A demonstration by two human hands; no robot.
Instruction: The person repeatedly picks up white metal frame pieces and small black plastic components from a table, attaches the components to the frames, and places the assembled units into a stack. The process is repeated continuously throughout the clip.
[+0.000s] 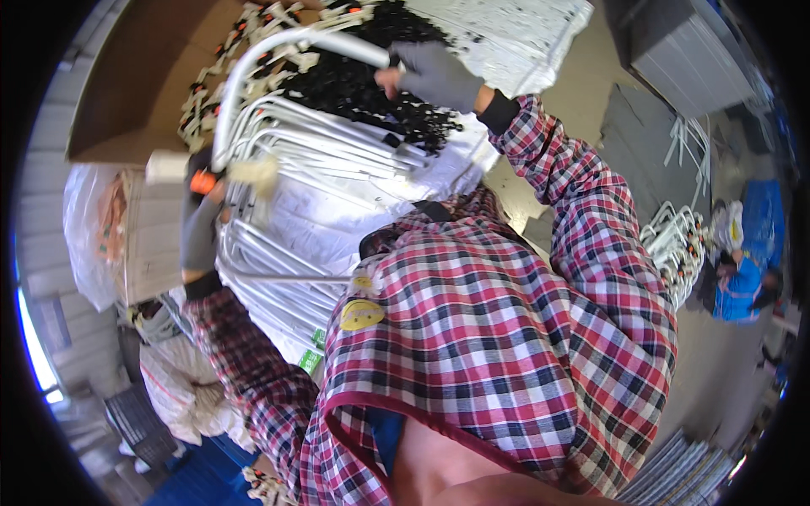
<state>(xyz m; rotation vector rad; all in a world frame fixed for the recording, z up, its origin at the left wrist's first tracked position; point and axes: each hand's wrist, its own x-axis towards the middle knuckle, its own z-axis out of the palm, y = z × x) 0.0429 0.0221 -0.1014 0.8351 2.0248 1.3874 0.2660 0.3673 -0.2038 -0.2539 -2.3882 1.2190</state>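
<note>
A bent white tube (283, 40) arches between my two hands, above a sheet-covered work surface. My left hand (199, 228), in a grey fingerless glove, is closed at the tube's lower end. It grips a cream plastic fitting (251, 173) with an orange part there; the fitting is blurred. My right hand (439, 78), gloved alike, has its fingers closed around the tube's other end, where something dark shows. Whether that is a black cap, I cannot tell. Below the raised tube lie stacked white bent tubes (325, 143), and beyond them spreads a heap of small black pieces (354, 101).
An open cardboard box (126, 101) at the far left borders several cream-and-orange fittings (202, 110). Further left stands a carton (152, 240) with clear plastic over it. A bundle of white tubes (675, 244) is to the right, near a person in blue (738, 291).
</note>
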